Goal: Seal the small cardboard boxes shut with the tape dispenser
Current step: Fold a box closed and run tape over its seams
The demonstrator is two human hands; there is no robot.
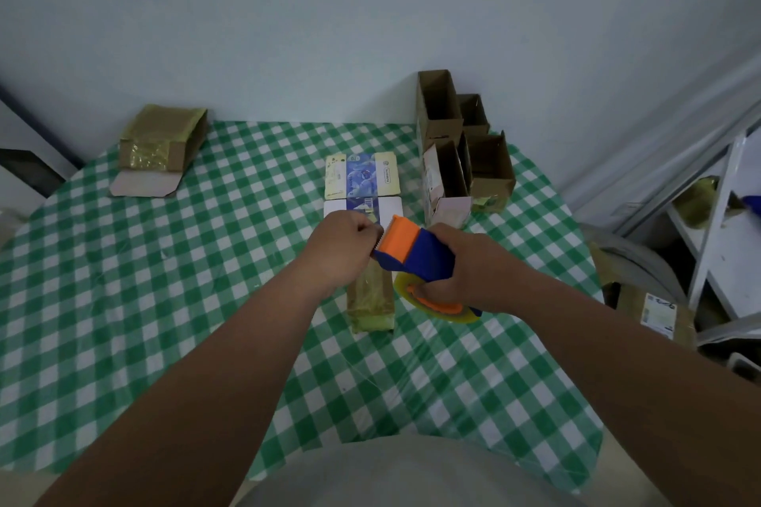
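Right hand (465, 263) wrapped round the handle of the tape dispenser (416, 255), fingers curled tight on it. Dispenser blue and orange, held above the table (123, 300), toothed front edge pointing away and to the left, roll of clear yellowish tape (436, 311) hanging at the near end beneath the hand.

Left hand (341, 249) curled at the dispenser's front edge, fingertips bunched right by the teeth (pinching the tape end or merely touching, cannot tell).

Directly under both hands, a small brown box (370, 300) lying flat on the green-and-white checked cloth, long side running toward the body, surface shiny with tape; far end hidden by the left hand.

Just beyond the hands, a flattened printed carton (362, 177), blue and cream, lying open on the cloth, near white flap (391, 207) partly covered by the dispenser.

At the far right of the table, a cluster of open brown boxes (461, 144) standing upright, touching one another, tops open. At the far left corner, another brown box (164, 140) on its side, taped over, flap spread on the cloth.

Off the table to the right, white shelving (716, 226) and a labelled parcel (659, 315) low down beside it.
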